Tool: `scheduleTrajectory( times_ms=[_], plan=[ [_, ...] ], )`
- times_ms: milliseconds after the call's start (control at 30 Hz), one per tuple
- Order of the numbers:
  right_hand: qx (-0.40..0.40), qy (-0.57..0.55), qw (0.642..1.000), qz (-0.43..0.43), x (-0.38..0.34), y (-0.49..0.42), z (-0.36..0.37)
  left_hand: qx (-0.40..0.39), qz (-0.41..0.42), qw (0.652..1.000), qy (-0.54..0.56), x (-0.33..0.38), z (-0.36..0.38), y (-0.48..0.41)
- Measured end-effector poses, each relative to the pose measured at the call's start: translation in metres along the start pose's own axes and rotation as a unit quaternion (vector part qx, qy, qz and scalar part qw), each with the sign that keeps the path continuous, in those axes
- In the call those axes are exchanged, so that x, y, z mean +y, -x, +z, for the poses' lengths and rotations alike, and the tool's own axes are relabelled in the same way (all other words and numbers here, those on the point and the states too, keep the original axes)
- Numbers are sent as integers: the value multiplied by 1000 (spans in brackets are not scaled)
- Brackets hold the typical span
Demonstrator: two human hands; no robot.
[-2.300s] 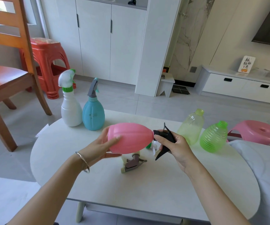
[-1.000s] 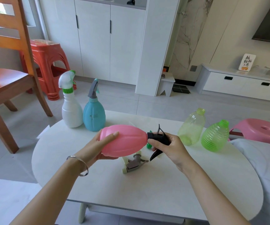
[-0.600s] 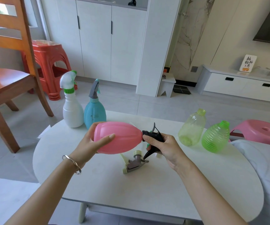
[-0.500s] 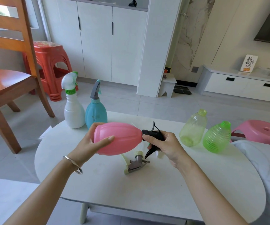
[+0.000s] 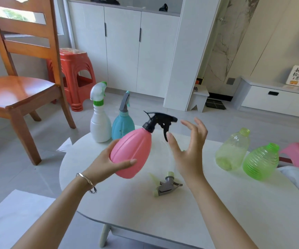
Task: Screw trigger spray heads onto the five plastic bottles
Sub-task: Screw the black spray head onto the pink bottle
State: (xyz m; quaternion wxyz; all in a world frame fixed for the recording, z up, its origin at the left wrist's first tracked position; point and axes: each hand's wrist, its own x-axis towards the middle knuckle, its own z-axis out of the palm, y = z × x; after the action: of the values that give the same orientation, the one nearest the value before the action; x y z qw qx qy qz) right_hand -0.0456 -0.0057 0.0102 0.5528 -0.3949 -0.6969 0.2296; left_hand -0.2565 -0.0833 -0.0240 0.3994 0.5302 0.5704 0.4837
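You have three of five bottles headed: the white bottle (image 5: pixel 100 126) and blue bottle (image 5: pixel 122 126) stand capped at the counter's (image 5: pixel 217 212) far edge, and the pink bottle (image 5: pixel 132 153), tilted above the counter in your clamped left hand (image 5: pixel 109 164), carries its black head (image 5: pixel 160 121). Your right hand (image 5: pixel 190 146) hangs open beside that head, apart from it. Two green bottles (image 5: pixel 233 150) stand bare on the right. Only one loose head (image 5: pixel 166 184) shows fully; the second I cannot make out.
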Motion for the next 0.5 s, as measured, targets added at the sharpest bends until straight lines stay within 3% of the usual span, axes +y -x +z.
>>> scheduleTrajectory(
  times_ms=[67, 133, 233, 400, 500],
  plan=[
    [-3, -43, 999, 15, -7, 7, 16, 93, 38, 995, 26, 2, -5, -2],
    [-111, -108, 985, 73, -18, 16, 33, 162, 69, 984, 33, 3, -10, -3],
    [-274, -196, 932, 132, -32, 27, 67, 231, 95, 968, 21, 0, -19, -4],
    [-345, -225, 898, 151, -45, 21, 120, 265, 79, 959, 55, -13, -49, -4],
    [-363, -212, 892, 165, -40, 18, 145, 236, 55, 969, 48, -28, -77, -2]
  ],
)
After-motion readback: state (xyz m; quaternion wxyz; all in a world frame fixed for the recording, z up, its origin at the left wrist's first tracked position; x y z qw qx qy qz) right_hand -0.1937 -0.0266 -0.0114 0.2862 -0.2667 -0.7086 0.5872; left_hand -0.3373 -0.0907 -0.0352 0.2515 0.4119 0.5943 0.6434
